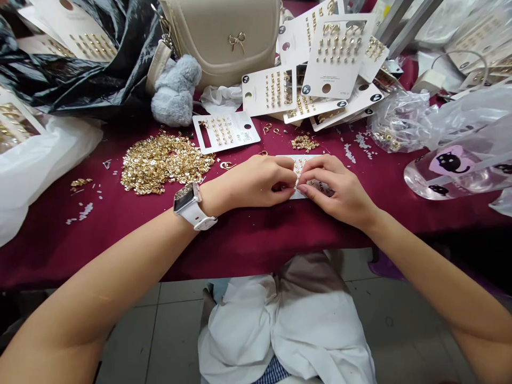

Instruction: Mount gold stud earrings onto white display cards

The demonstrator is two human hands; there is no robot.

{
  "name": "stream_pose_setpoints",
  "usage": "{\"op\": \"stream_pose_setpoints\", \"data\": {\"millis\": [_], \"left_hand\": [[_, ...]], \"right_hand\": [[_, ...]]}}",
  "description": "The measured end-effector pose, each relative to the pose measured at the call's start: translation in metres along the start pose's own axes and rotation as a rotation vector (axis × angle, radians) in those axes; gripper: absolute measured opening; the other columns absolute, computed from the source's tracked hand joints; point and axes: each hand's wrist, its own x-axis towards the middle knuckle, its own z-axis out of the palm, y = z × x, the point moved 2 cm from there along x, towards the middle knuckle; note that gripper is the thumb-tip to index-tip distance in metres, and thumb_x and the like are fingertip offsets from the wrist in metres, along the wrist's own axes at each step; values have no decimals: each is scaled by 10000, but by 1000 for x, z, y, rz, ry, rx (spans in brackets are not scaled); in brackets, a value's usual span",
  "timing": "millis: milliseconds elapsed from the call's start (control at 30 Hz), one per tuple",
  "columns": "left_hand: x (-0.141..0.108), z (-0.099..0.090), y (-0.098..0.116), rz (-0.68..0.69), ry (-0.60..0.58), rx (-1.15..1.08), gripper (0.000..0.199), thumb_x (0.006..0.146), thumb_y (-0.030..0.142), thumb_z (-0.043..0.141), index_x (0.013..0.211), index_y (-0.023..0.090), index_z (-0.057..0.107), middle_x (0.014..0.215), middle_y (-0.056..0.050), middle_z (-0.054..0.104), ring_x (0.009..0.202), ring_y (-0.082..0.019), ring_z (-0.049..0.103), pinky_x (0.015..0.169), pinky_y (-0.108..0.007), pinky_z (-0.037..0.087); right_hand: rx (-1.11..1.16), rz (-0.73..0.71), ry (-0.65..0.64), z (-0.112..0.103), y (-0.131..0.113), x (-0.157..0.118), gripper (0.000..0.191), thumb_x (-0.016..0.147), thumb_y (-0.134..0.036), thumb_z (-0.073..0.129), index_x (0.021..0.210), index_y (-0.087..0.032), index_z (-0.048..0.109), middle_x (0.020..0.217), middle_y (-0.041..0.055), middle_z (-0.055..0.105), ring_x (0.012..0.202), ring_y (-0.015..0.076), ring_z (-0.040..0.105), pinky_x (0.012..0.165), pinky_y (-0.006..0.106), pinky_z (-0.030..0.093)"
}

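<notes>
An earring card (pixel 306 162) is pinched at its middle by the left grip (pixel 252 181) and right grip (pixel 338 189), both pressed together on it. Its long axis lies side to side, toward the counter's (pixel 248 250) front edge.

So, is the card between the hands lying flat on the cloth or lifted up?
Flat, it seems: the white earring card lies against the maroon tablecloth, with the left hand and right hand at its middle.

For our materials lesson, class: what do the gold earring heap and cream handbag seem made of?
The shiny gold-coloured earring heap looks like plated metal, from its bright glints. The cream handbag seems smooth, matte faux leather, perhaps real.
</notes>
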Motion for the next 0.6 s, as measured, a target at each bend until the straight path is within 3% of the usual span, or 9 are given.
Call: {"op": "stream_pose_setpoints", "data": {"millis": [300,600], "left_hand": [[-1,-3,-3,-54,-7,-98,145,803,97,557,689,127,641,746,-16,609,606,-73,506,589,-197,355],[0,-4,-6,-17,-28,-136,151,784,70,549,653,126,600,712,-14,594,582,-74,490,574,-203,343]], "right_hand": [[-12,-34,18,3,-1,2,49,838,-152,634,852,-198,640,933,57,647,909,183,627,834,337,533],[-61,-88,-2,2,-2,3,48,829,-150,652,862,-185,653,918,73,655,902,190,633,831,337,545]]}}
